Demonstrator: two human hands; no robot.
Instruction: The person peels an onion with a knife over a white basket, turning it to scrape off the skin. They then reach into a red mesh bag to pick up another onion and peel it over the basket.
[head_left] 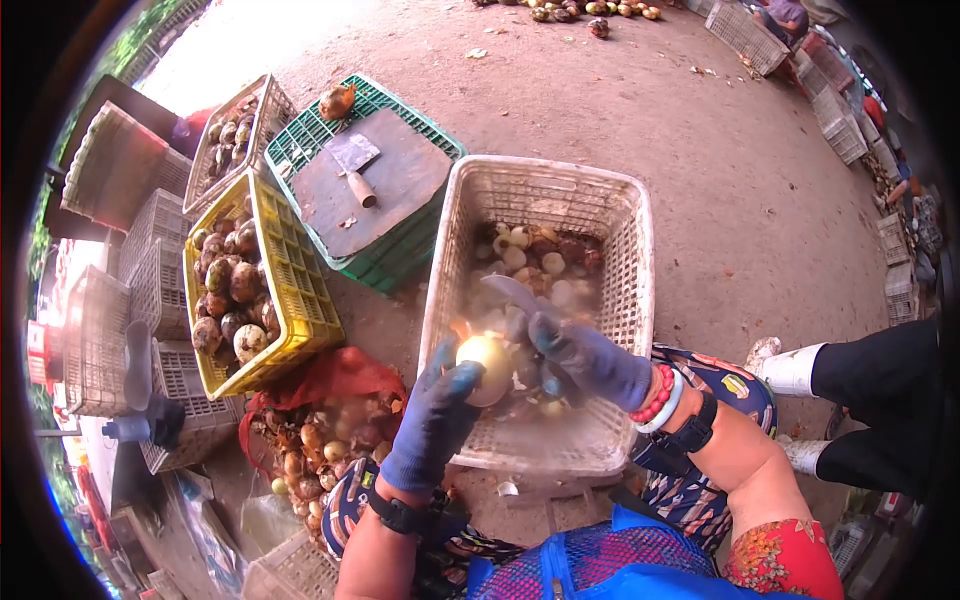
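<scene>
My left hand (pixel 437 412), in a blue and grey glove, grips a pale peeled onion (pixel 485 368) above the near part of a white crate (pixel 640 270). Close by on the right, my gloved right hand (pixel 590 362) is closed on a knife, whose curved blade (pixel 512 292) points up and left over the crate. Peeled onions (pixel 515 257) and darker scraps lie inside the crate, partly hidden by my hands and by blur. The blade and the onion are apart.
A cleaver (pixel 354 160) rests on a board (pixel 400 200) over a green crate, with an onion (pixel 337 102) behind it. The yellow crate (pixel 300 290) holds unpeeled onions. A red net sack (pixel 350 375) of onions lies at left. Someone's legs in white boots (pixel 793 372) are at right.
</scene>
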